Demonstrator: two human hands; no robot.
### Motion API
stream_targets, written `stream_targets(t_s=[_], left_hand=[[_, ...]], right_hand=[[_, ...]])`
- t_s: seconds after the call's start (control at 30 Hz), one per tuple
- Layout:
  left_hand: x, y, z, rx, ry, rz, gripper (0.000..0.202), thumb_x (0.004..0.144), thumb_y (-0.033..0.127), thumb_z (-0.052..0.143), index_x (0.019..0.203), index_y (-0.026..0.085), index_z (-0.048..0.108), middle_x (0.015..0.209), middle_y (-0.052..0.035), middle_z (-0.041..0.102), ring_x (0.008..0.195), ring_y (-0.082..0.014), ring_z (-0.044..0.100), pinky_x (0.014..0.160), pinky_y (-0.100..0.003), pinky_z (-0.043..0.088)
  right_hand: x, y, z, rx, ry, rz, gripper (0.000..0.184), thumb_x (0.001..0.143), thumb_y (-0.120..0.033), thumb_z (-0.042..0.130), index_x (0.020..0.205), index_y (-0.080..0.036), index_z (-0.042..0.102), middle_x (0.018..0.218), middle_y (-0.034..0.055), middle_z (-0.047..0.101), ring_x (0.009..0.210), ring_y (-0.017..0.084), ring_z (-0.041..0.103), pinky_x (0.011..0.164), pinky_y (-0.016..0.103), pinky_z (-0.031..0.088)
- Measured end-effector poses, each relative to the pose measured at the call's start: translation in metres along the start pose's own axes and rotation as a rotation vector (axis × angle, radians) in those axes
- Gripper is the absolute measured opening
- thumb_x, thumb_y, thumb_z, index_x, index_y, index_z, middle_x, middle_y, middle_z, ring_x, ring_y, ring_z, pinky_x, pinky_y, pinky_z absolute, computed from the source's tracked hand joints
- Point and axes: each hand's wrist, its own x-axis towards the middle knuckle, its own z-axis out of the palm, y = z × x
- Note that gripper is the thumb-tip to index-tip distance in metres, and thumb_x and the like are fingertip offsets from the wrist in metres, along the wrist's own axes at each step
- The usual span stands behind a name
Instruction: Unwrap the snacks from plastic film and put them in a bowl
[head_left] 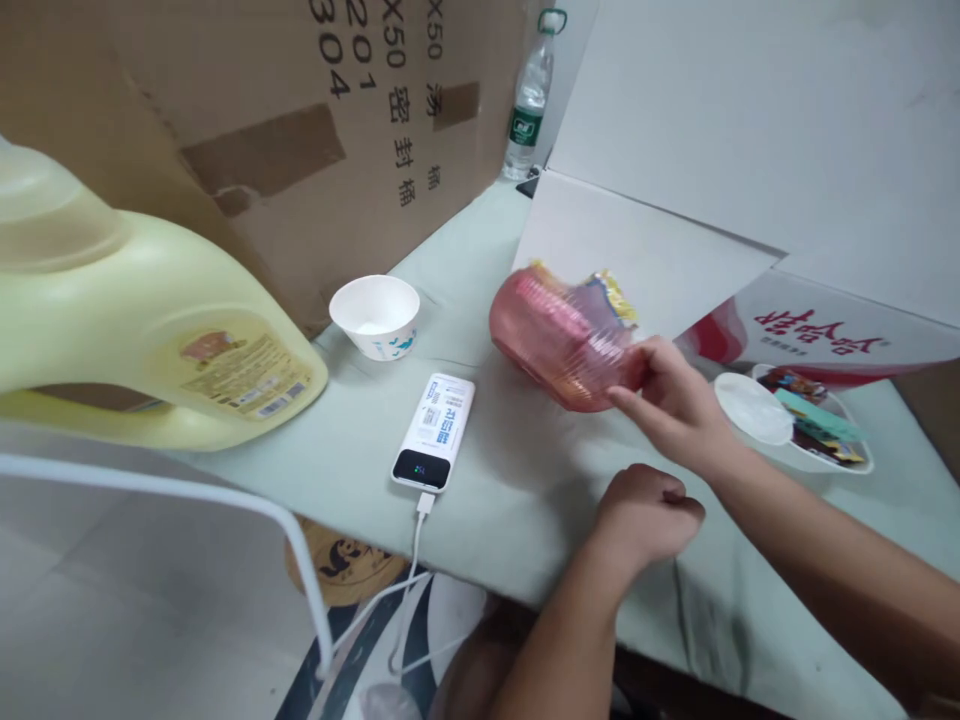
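My right hand (pixel 671 400) grips the near right rim of a translucent red plastic bowl (pixel 540 365), thumb and fingers pinching its side. The bowl is tilted and slightly blurred, and shiny yellow, blue and pink snack packets (pixel 611 295) show in it. Closer to the table's front edge, my left hand (pixel 649 515) is curled into a fist. Nothing sticks out of it, and its palm side is hidden. To the right of my right hand sits a white bowl (pixel 862 468) holding several wrapped packets, with a round white piece (pixel 754 408) at its left side.
A white paper bowl (pixel 375 320) and a white power bank (pixel 435 430) with a plugged-in cable (pixel 417 540) lie left on the green-covered table (pixel 517 500). A large yellow jug (pixel 187 330) stands far left. Cardboard (pixel 300 90), a water bottle (pixel 527 110) and a white box (pixel 750 120) are behind.
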Motion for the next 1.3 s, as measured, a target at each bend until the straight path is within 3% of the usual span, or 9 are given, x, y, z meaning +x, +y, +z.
stream_targets(t_s=[0.2,0.33,0.47,0.63,0.8,0.9,1.0,1.13,1.3], left_hand=[[0.002,0.000,0.024,-0.075,0.003,0.091,0.038,0.068,0.014,0.055,0.046,0.020,0.024,0.050,0.0055,0.017,0.056,-0.0105,0.020,0.057,-0.033,0.013],[0.001,-0.003,0.040,-0.122,0.029,0.133,0.038,0.068,0.015,0.053,0.048,0.021,0.022,0.055,0.0056,0.014,0.057,-0.0102,0.016,0.056,-0.033,0.012],[0.003,-0.006,0.050,-0.046,0.023,0.101,0.038,0.068,0.015,0.053,0.050,0.021,0.020,0.059,0.0051,0.012,0.059,-0.0108,0.014,0.057,-0.033,0.012],[0.012,-0.002,0.054,0.039,0.027,0.050,0.037,0.068,0.015,0.053,0.050,0.021,0.021,0.059,0.0049,0.014,0.060,-0.0109,0.015,0.057,-0.033,0.012],[0.013,0.004,0.053,0.075,0.012,0.010,0.037,0.068,0.015,0.051,0.050,0.020,0.019,0.058,0.0046,0.012,0.058,-0.0107,0.014,0.057,-0.034,0.011],[0.008,0.006,0.049,0.051,0.011,0.014,0.036,0.069,0.016,0.050,0.051,0.020,0.019,0.057,0.0045,0.013,0.057,-0.0105,0.016,0.057,-0.034,0.011],[0.002,0.007,0.045,0.030,0.018,0.036,0.037,0.069,0.014,0.050,0.051,0.020,0.019,0.056,0.0046,0.012,0.058,-0.0112,0.015,0.057,-0.034,0.011],[-0.004,0.006,0.042,0.001,0.043,0.016,0.039,0.067,0.014,0.053,0.049,0.020,0.018,0.054,0.0047,0.012,0.056,-0.0108,0.015,0.055,-0.034,0.010],[-0.007,0.003,0.039,-0.082,0.049,0.005,0.039,0.068,0.019,0.054,0.049,0.021,0.020,0.051,0.0051,0.015,0.053,-0.0096,0.015,0.050,-0.032,0.011]], right_hand=[[-0.014,0.017,-0.030,0.446,0.205,0.280,0.027,0.074,-0.046,0.074,0.085,-0.030,0.055,0.081,0.0024,0.057,0.073,0.020,0.059,0.068,0.039,0.050],[-0.017,0.034,-0.052,0.459,0.166,0.344,0.029,0.076,-0.051,0.073,0.078,-0.029,0.054,0.077,0.0026,0.059,0.071,0.020,0.061,0.065,0.039,0.053],[-0.020,0.043,-0.074,0.455,0.097,0.372,0.028,0.089,-0.057,0.055,0.081,-0.030,0.059,0.081,0.0073,0.065,0.081,0.024,0.067,0.067,0.044,0.055],[-0.023,0.030,-0.102,0.449,0.183,0.395,0.030,0.095,-0.050,0.043,0.101,-0.033,0.066,0.113,0.0093,0.071,0.113,0.028,0.066,0.078,0.049,0.057],[-0.009,-0.003,-0.114,0.328,0.215,0.200,0.042,0.101,-0.049,0.027,0.113,-0.039,0.066,0.131,0.0044,0.066,0.126,0.031,0.059,0.071,0.049,0.054],[0.014,-0.029,-0.097,0.325,0.250,0.043,0.033,0.102,-0.049,0.035,0.112,-0.035,0.064,0.116,0.0051,0.069,0.112,0.026,0.065,0.071,0.044,0.053],[0.047,-0.052,-0.059,0.240,0.279,-0.147,0.019,0.098,-0.040,0.048,0.107,-0.025,0.057,0.099,0.0023,0.064,0.096,0.017,0.066,0.076,0.035,0.052],[0.100,-0.064,0.006,-0.026,0.078,-0.319,0.013,0.089,-0.012,0.052,0.101,-0.017,0.053,0.102,0.0022,0.061,0.094,0.014,0.061,0.085,0.029,0.048],[0.153,-0.047,0.075,-0.320,-0.196,-0.372,0.018,0.087,-0.010,0.047,0.101,-0.020,0.053,0.103,0.0034,0.064,0.097,0.019,0.060,0.084,0.032,0.044]])
